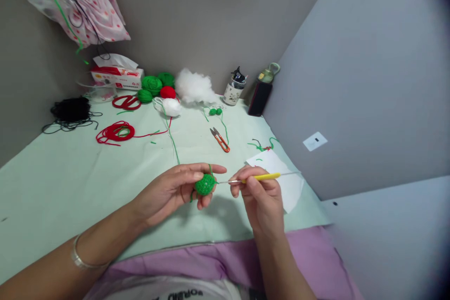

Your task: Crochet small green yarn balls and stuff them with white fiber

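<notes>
Between the thumb and fingers of my left hand [179, 190] is a small round green crochet piece [205, 184]. Green yarn loops around fingers of that hand, and the index finger points out to the right. My right hand [260, 192] grips a crochet hook [262, 177] by its yellow handle. The hook's thin metal shaft points left, its tip at the right edge of the green piece, where a bit of green yarn meets it. Both hands are above the near part of the table. A green strand [173, 143] runs from the yarn balls toward my left hand.
Orange thread snips [220, 140] lie beyond my hands, near two small green balls [215, 111]. Farther back are green yarn balls [152, 85], white stuffing [195, 86], a pen cup [234, 90] and a dark phone [260, 98]. White paper [290, 192] lies right; coiled red cord [117, 131] left.
</notes>
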`<state>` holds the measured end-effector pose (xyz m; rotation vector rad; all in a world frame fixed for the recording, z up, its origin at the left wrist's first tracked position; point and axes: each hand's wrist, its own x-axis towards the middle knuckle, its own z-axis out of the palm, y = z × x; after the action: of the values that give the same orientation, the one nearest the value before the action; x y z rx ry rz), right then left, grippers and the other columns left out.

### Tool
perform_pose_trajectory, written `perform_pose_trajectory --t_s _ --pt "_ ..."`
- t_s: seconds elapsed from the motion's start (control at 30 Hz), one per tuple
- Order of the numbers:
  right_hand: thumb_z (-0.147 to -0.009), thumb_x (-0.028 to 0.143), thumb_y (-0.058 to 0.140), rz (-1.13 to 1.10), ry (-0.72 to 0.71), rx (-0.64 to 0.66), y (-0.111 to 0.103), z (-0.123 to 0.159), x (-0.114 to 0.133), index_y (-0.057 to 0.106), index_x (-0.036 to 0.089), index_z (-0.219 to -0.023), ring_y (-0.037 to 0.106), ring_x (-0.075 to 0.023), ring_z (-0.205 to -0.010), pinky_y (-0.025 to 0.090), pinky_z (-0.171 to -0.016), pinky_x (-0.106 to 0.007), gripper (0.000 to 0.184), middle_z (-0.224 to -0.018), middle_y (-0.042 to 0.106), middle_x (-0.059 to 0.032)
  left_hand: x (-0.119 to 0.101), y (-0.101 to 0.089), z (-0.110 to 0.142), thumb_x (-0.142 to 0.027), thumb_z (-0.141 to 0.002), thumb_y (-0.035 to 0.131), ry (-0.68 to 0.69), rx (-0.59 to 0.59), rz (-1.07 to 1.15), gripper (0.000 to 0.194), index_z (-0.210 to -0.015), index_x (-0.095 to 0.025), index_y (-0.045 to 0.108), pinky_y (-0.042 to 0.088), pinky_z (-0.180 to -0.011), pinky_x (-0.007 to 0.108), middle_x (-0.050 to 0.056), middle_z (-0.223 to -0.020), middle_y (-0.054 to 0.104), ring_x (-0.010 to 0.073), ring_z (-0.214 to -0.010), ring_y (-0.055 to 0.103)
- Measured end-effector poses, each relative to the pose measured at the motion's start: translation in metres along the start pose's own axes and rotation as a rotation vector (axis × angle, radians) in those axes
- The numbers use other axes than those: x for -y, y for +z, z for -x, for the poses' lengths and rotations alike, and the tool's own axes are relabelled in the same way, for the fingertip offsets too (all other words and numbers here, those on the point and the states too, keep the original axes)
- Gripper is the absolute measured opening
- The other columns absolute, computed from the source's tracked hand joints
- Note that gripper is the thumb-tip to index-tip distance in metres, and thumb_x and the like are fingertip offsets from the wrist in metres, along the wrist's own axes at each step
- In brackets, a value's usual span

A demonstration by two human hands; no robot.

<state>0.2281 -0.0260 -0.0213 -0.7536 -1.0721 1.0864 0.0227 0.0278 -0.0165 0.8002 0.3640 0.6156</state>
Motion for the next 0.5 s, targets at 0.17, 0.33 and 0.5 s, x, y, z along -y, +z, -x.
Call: perform_pose_trajectory --t_s 0.17,0.33,0.5 --pt "-0.095 0.033 0.069 0.049 -0.027 0.052 0.008 0.002 -0.006 0.081 0.025 -0.097 0.066 -0.0152 -0.069 0.054 -0.063 -0.029 0.014 -0.084 0.073 -0.0043 0.004 0.001 -0.001 -0.023 -0.08 0.083 0.037 -0.031 -0.148 0.05 -0.129 -0.025 0.072 0.046 -0.098 0.034 0.005 -0.107 0.073 0.0202 -0.102 0.067" --pt "-0.098 0.02 0.064 0.416 -0.244 0.088 0.015 0.004 -0.011 0.081 0.03 -0.107 0.069 -0.0213 -0.096 0.056 -0.083 -0.037 0.021 -0.1 0.075 -0.0063 0.01 0.002 -0.003 -0.017 -0.069 0.09 0.107 -0.17 -0.273 0.058 -0.125 -0.025 0.074 0.049 -0.097 0.035 0.004 -0.105 0.072 0.0219 -0.105 0.066" --pt "-0.098 0.02 0.064 0.368 -0.233 0.066 0.014 0.002 -0.013 0.08 0.032 -0.104 0.069 -0.0204 -0.094 0.056 -0.079 -0.035 0.021 -0.097 0.077 -0.0044 0.011 0.005 -0.003 -0.021 -0.072 0.09 0.156 -0.202 -0.355 0.059 -0.128 -0.026 0.072 0.05 -0.095 0.033 0.002 -0.099 0.068 0.0189 -0.1 0.064"
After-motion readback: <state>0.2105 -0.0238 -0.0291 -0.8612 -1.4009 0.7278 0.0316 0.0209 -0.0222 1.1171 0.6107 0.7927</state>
